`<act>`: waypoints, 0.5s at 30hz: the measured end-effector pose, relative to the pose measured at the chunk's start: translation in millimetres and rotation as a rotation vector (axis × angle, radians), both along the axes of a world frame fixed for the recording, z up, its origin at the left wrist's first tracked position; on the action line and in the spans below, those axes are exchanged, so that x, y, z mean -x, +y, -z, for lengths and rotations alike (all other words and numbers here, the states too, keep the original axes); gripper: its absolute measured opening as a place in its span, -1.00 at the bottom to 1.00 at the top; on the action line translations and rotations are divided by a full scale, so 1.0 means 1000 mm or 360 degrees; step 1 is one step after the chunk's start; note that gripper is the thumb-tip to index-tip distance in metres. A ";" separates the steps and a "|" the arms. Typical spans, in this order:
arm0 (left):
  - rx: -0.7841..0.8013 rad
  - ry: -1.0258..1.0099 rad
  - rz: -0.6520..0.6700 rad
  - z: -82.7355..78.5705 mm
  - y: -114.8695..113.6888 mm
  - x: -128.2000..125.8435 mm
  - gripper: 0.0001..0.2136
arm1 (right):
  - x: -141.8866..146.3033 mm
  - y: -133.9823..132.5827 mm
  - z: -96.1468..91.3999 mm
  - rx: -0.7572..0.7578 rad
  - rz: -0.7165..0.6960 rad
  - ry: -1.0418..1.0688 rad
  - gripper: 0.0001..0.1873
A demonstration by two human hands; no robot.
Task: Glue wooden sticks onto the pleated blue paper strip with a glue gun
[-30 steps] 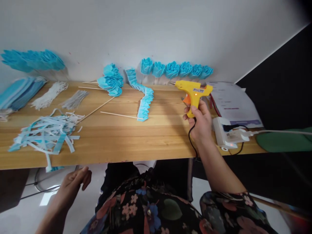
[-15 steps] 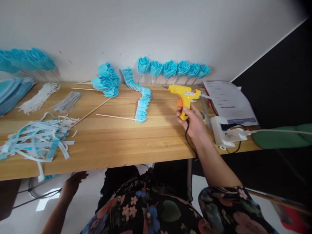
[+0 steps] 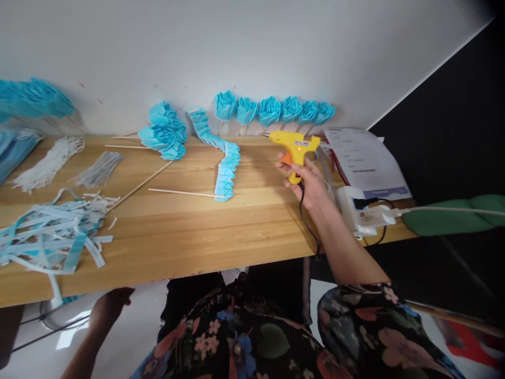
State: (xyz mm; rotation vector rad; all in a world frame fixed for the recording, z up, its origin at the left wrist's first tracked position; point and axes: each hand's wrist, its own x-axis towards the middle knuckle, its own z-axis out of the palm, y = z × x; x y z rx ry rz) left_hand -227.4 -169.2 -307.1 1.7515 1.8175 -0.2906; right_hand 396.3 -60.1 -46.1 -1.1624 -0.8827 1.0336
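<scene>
My right hand [image 3: 310, 181] grips a yellow hot glue gun [image 3: 294, 146] by its handle, fingers near the orange trigger [image 3: 287, 158]. The gun's nozzle points left, and a small light glows on its body. To the left lies a pleated blue strip [image 3: 229, 171] of folded, fabric-like material, bent in a zigzag. A thin wooden stick [image 3: 179, 192] rests with its right end across the strip's near end. Below the table's front edge hangs my left hand [image 3: 110, 310], apparently empty, its dark fingers loosely bent with a gap at the thumb.
Blue fabric roses [image 3: 269, 110] lean along the wall; more rose heads [image 3: 168, 134] lie left of the strip. White cords [image 3: 53, 163], grey strips [image 3: 100, 169], cut scraps [image 3: 59, 231] and blue masks [image 3: 13, 150] cover the left side. A white power adapter [image 3: 351, 208] and paper [image 3: 363, 160] sit right.
The glue gun in my right hand has risen slightly and moved a little left. My left hand has dropped slightly, its fingers more bent. The view has shifted a little.
</scene>
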 end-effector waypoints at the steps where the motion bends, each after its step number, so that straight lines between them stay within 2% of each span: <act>1: -0.0015 0.0032 0.0058 -0.005 0.001 -0.004 -0.53 | 0.000 0.001 -0.002 -0.0022 -0.0003 -0.0007 -0.58; 5: -0.0034 0.0082 0.0242 -0.029 0.004 -0.029 -0.65 | -0.002 0.006 -0.010 -0.0118 0.0002 -0.0001 -0.65; 10: 0.0022 -0.0049 0.0346 -0.064 -0.005 -0.062 -0.68 | -0.001 0.015 -0.011 0.0001 -0.0077 0.0007 -0.66; 13: 0.0101 -0.0086 0.0462 -0.098 -0.017 -0.071 -0.60 | 0.003 0.016 -0.005 0.0074 -0.0153 0.0026 -0.62; 15: 0.0172 -0.0150 0.0572 -0.132 -0.024 -0.073 -0.56 | 0.005 0.015 0.001 0.0076 -0.0208 0.0076 -0.57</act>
